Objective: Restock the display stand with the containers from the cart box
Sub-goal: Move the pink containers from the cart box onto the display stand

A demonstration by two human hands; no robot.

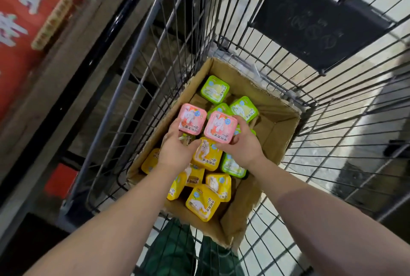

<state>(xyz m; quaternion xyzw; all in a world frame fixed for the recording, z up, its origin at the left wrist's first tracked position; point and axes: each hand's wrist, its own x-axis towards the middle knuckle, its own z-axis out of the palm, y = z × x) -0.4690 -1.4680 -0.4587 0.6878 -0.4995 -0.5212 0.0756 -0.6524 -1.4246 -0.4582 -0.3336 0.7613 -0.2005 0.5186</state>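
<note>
A: What does each hand have?

B: The left hand [175,149] grips one pink container [192,118] by its near edge, fingers curled round it. The right hand [240,146] pinches a second pink container [220,127] the same way. Both tubs sit just above the cardboard box [280,133] in the wire cart [142,58].

A: And the rest of the stock?

B: Below the palms lie yellow containers [203,202], and beyond the fingertips lie green containers [214,88], all loose in the box.

A: How should the lift go?

B: Probably straight up, keeping each tub level so the foil lids face upward, and clear of the box wall to the right of the right hand. The pinch looks shallow, so sliding the fingers further under each base would likely steady them.

A: Where do they go?

B: The display stand is not clearly in view; a shelf edge [73,38] runs to the left of the left hand, so the carry likely swings that way.
</note>
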